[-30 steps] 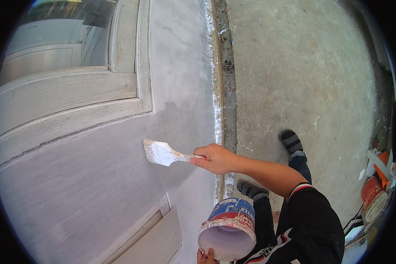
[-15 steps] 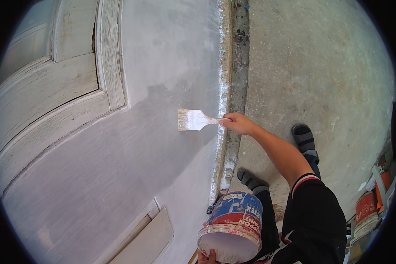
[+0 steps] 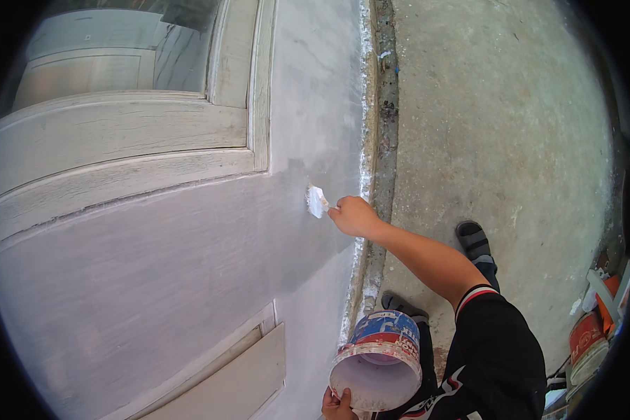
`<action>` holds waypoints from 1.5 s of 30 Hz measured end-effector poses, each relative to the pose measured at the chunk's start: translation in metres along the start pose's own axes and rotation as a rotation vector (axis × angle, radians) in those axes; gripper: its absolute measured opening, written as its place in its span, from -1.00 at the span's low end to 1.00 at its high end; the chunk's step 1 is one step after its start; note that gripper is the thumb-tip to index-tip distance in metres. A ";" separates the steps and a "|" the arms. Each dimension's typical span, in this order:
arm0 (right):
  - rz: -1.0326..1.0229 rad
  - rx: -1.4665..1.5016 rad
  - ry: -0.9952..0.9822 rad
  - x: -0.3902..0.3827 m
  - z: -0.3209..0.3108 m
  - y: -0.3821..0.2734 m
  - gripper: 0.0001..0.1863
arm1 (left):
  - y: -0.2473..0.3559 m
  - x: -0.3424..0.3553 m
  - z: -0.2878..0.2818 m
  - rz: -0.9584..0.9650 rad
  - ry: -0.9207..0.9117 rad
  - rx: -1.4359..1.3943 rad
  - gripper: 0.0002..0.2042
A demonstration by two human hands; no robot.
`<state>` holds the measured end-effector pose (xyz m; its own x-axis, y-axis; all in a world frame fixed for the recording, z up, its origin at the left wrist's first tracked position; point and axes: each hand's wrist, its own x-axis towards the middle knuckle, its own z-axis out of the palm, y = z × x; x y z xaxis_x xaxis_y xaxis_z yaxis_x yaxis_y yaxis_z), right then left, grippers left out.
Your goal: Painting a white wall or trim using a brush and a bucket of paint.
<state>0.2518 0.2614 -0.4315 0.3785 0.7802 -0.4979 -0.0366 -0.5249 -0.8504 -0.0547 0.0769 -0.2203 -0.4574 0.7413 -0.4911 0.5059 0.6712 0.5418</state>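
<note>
Grey wall (image 3: 196, 231) just L of our R hand (image 3: 355, 215), which grips the brush (image 3: 317, 202), bristles pointing L; our L hand (image 3: 339, 405) pinches bucket (image 3: 383, 346) rim.

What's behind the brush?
Behind the brush is the grey wall, with a darker grey patch showing around it. The bit directly behind the brush is covered, so I can't see its state.

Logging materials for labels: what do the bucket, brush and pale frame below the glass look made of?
Bucket: probably plastic, smooth and pale inside, printed and paint-spattered outside, with a thick rim.
Brush: white, paint-like coating hides the head's material; can't tell.
Pale frame: likely wood with worn matt paint, from the fine grain-like cracks.
</note>
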 end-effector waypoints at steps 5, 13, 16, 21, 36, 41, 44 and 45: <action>-0.184 0.027 -0.024 -0.082 -0.053 -0.097 -0.63 | 0.001 -0.001 -0.029 0.035 -0.114 -0.030 -0.36; -0.509 0.419 -0.164 -0.115 -0.065 -0.128 -0.61 | -0.002 0.008 -0.028 0.076 -0.142 -0.063 -0.40; -0.495 0.536 -0.166 -0.069 -0.039 -0.090 -0.62 | 0.001 0.008 -0.011 0.029 -0.051 -0.096 -0.44; -0.303 0.664 -0.241 0.010 0.007 0.036 -0.66 | -0.020 0.030 0.004 0.127 0.085 -0.040 -0.50; 0.051 0.107 0.111 0.078 0.005 0.143 -0.63 | 0.013 0.009 0.048 0.030 -0.046 -0.065 -0.65; -0.088 -0.058 0.018 0.034 -0.009 0.033 -0.65 | 0.018 0.011 0.021 0.121 -0.093 -0.072 -0.61; -0.189 0.037 -0.046 -0.009 -0.039 -0.006 -0.66 | 0.025 0.009 0.015 0.163 -0.105 -0.068 -0.56; -0.189 0.031 -0.036 -0.020 -0.046 -0.011 -0.66 | 0.030 0.006 0.016 0.156 -0.100 -0.062 -0.54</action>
<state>0.2871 0.2357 -0.4040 0.3480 0.8760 -0.3339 0.0031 -0.3573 -0.9340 -0.0305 0.1010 -0.2181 -0.3007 0.8346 -0.4616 0.5172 0.5493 0.6563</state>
